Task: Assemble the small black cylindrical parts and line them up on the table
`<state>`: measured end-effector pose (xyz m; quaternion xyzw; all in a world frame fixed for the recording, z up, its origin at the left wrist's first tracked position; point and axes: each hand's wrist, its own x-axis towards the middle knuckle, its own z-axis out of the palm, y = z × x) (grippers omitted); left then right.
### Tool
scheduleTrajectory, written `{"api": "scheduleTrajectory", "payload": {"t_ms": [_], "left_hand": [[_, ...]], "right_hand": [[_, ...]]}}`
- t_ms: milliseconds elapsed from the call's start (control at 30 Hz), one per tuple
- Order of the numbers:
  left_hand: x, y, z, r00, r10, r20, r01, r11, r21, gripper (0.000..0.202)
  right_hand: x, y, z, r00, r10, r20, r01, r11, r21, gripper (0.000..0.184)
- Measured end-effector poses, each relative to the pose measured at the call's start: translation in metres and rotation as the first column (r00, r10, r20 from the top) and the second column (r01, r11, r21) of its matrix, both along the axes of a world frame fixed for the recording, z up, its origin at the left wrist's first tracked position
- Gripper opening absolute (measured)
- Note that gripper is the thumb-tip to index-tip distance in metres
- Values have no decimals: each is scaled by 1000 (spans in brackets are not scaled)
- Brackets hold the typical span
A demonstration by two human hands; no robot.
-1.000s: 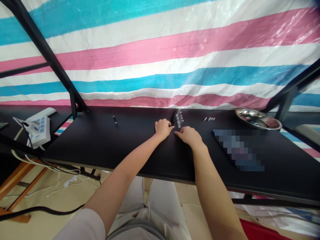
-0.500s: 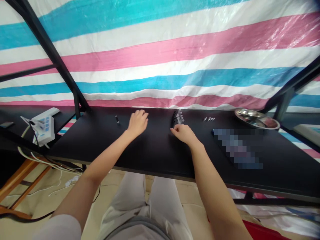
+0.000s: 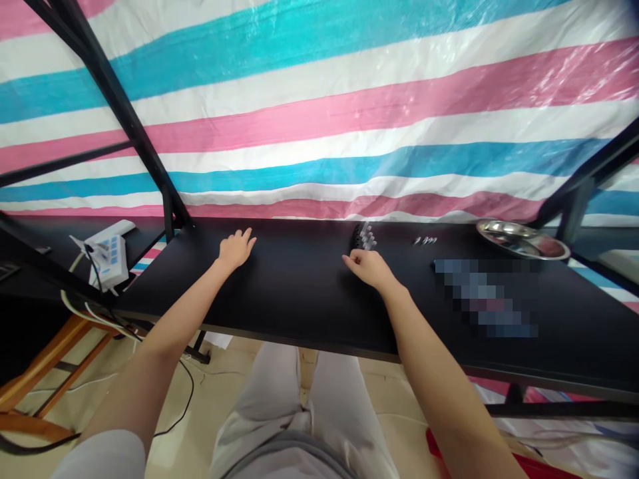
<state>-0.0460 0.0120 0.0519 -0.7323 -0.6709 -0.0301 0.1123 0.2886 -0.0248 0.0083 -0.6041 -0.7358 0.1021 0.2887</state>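
My left hand (image 3: 237, 249) reaches over the left part of the black table, palm down, with its fingers stretched and somewhat apart. The small dark cylinder that lay there is hidden under or behind it. My right hand (image 3: 369, 267) is closed, its thumb pointing left, just in front of a small black rack (image 3: 356, 237). Clear tube-like pieces (image 3: 367, 234) stick out of the rack's right side. The hand covers the rack's near end, so whether the fingers grip it does not show.
Several small clear pieces (image 3: 425, 241) lie right of the rack. Farther right is a round steel tray (image 3: 524, 241), with a pixelated flat item (image 3: 484, 298) in front. A white power strip (image 3: 112, 259) with cables sits left. Black metal posts (image 3: 150, 159) flank the table (image 3: 299, 299); striped sheeting (image 3: 319, 120) hangs behind.
My left hand has moved left, onto the spot of the small dark cylinder, which no longer shows. My right hand stays by the rack. The view has shifted slightly left.
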Motion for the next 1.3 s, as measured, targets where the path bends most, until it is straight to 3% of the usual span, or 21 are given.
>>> {"api": "scheduleTrajectory", "payload": {"t_ms": [100,200,300,367,433,500,633,767,1000,1300], "left_hand": [[-3,3,-7,999,21,34,-18,996,-85,40],[-6,7,-10,995,9,96,-2,997,-74,33],[-1,9,-12,967,-4,254,13,999,-37,27],[11,8,-11,905,-37,423,50,999,-18,22],[30,5,-9,777,-125,617,152,988,10,18],[55,1,-7,580,-193,792,287,958,23,15],[106,-9,-7,230,-185,955,537,843,34,4],[134,-12,-14,45,-95,995,634,772,45,6],[134,-17,-36,-119,21,993,679,731,66,22],[142,-33,-31,-195,34,980,484,873,66,24]], "right_hand": [[0,0,-1,1000,12,4,-12,1000,2,34],[-1,1,-1,1000,20,2,-20,1000,2,34],[-4,0,0,999,37,-18,-37,999,18,35],[-8,-2,0,997,62,-45,-60,997,43,37],[-15,-4,1,992,91,-90,-86,994,67,36],[-22,-6,2,981,126,-148,-116,990,75,33],[-31,-6,1,952,191,-238,-179,981,74,35],[-31,-4,-2,937,211,-279,-197,977,80,36],[-31,-6,-1,941,196,-278,-171,979,111,37],[-40,-8,2,949,182,-257,-142,976,166,40]]}}
